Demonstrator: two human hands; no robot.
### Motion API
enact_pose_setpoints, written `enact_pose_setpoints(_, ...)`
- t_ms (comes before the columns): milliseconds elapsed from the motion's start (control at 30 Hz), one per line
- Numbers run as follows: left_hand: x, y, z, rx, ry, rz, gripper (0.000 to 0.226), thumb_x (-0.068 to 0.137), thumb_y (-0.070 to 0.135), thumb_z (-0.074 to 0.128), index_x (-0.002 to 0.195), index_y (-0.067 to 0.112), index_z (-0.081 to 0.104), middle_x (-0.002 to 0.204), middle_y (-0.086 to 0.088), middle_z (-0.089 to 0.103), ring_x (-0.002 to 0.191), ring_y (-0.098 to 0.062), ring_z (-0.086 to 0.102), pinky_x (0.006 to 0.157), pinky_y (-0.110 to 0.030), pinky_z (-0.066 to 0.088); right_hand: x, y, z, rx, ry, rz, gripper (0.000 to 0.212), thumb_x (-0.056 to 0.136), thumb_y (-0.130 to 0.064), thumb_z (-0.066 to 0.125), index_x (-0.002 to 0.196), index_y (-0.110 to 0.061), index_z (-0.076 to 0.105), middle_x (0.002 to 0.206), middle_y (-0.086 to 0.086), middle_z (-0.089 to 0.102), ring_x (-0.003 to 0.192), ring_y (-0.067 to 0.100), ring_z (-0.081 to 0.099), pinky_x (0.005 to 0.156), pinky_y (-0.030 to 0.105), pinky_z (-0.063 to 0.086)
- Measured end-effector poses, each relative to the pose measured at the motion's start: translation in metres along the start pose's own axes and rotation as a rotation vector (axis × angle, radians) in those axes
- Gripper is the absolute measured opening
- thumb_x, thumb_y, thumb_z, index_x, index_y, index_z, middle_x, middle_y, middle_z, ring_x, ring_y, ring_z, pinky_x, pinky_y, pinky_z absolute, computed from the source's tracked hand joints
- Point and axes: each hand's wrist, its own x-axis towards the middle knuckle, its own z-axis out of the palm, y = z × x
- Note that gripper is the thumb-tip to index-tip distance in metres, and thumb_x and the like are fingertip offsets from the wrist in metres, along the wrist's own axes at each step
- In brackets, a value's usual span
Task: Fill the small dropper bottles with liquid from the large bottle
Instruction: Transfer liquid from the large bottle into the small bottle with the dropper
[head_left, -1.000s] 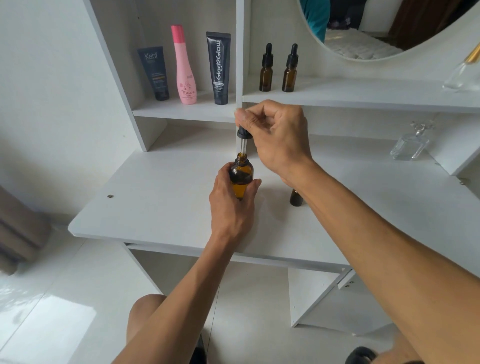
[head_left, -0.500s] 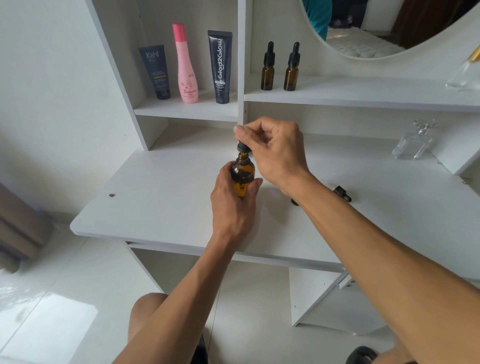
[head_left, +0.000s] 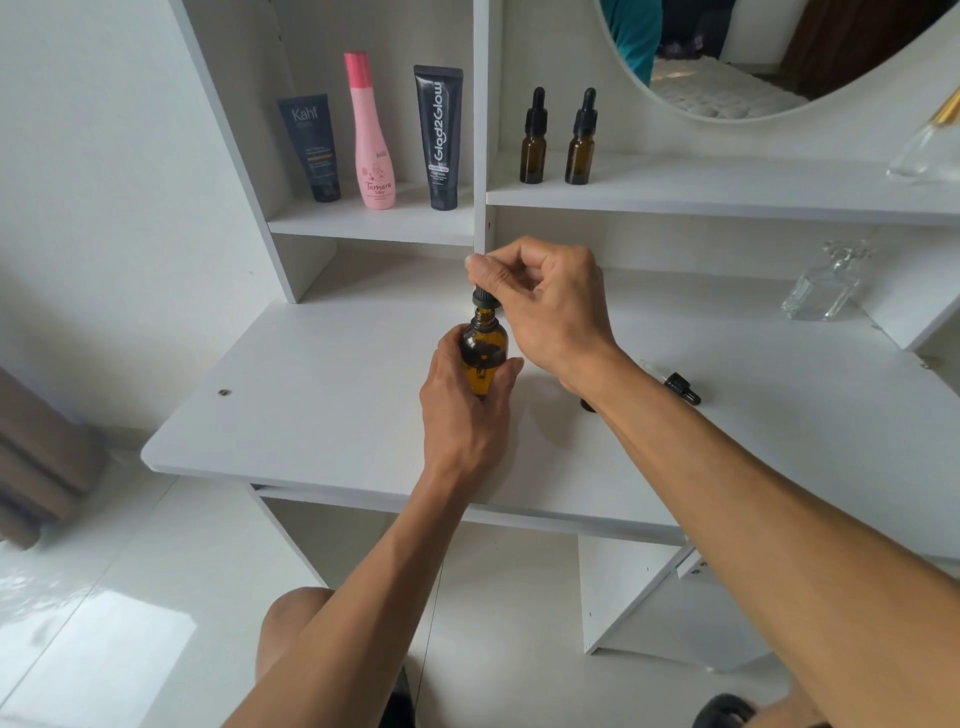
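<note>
Head view, downward over desk (head_left: 322, 395)

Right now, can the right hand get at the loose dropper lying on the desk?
Probably not at once: the right hand is pinching a dropper cap over the amber bottle. The loose dropper lies uncovered beside its forearm.

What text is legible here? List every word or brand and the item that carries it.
"Kahf": on the dark grey tube, left shelf.
"Tamara", with a second word under it too blurred to read: on the pink bottle.
"Glad2Glow", running up its side: on the black tube.
Small print on all three: too small to read.
The two amber dropper bottles on the shelf and the large bottle in the left hand: no label visible.
</note>
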Motion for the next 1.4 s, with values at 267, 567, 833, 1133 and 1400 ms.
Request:
enact_pose_setpoints(267, 0.000, -0.003, 0.001, 0.000, 0.006, 0.013, 0.044, 0.093, 0.032, 0.074, 0.131, 0.023, 0.053, 0.113, 0.006, 0.067, 0.100, -0.017, 0.066, 0.090, -0.045, 0.056, -0.001, -0.002, -0.003, 0.040, -0.008, 0.039, 0.023, 0.089, -0.032, 0.075, 0.091, -0.010, 0.077, 0.082, -0.001, 0.077, 0.079, 0.014, 0.075, 0.079, 0.038, 0.063)
enact_pose_setpoints(567, 0.003, -0.007, 0.002, 0.020, 0.012, 0.018, 0.048, 0.092, 0.031, 0.075, 0.134, 0.021, 0.053, 0.117, 0.005, 0.067, 0.103, -0.016, 0.064, 0.092, -0.037, 0.053, 0.002, -0.014, -0.010, 0.102, 0.012, 0.033, 0.018, 0.087, -0.027, 0.077, 0.090, -0.010, 0.076, 0.079, -0.001, 0.077, 0.070, 0.007, 0.074, 0.079, 0.033, 0.063)
enact_pose_setpoints(833, 0.002, -0.007, 0.002, 0.035, 0.005, 0.018, 0.048, 0.092, 0.031, 0.074, 0.134, 0.022, 0.053, 0.115, 0.008, 0.066, 0.101, -0.012, 0.061, 0.085, -0.021, 0.044, 0.005, -0.023, -0.018, 0.126, 0.071, 0.031, 0.012, 0.087, -0.028, 0.077, 0.088, -0.016, 0.075, 0.078, -0.006, 0.075, 0.073, 0.005, 0.074, 0.070, 0.031, 0.063)
enact_pose_setpoints(1133, 0.001, -0.007, 0.002, 0.058, -0.010, 0.023, 0.048, 0.093, 0.034, 0.073, 0.135, 0.025, 0.052, 0.117, 0.005, 0.067, 0.099, -0.018, 0.065, 0.086, -0.027, 0.049, 0.005, -0.031, -0.031, 0.182, 0.127, 0.012, 0.009, 0.088, -0.027, 0.077, 0.089, -0.018, 0.075, 0.081, -0.005, 0.075, 0.077, 0.009, 0.075, 0.071, 0.035, 0.064)
enact_pose_setpoints(1400, 0.000, -0.006, 0.002, 0.051, -0.010, 0.008, 0.049, 0.093, 0.033, 0.073, 0.136, 0.023, 0.052, 0.116, 0.004, 0.067, 0.101, -0.018, 0.065, 0.088, -0.027, 0.050, 0.011, -0.045, -0.038, 0.225, 0.136, -0.020, 0.007, 0.089, -0.024, 0.076, 0.087, -0.017, 0.073, 0.081, -0.001, 0.076, 0.076, 0.013, 0.076, 0.064, 0.026, 0.062)
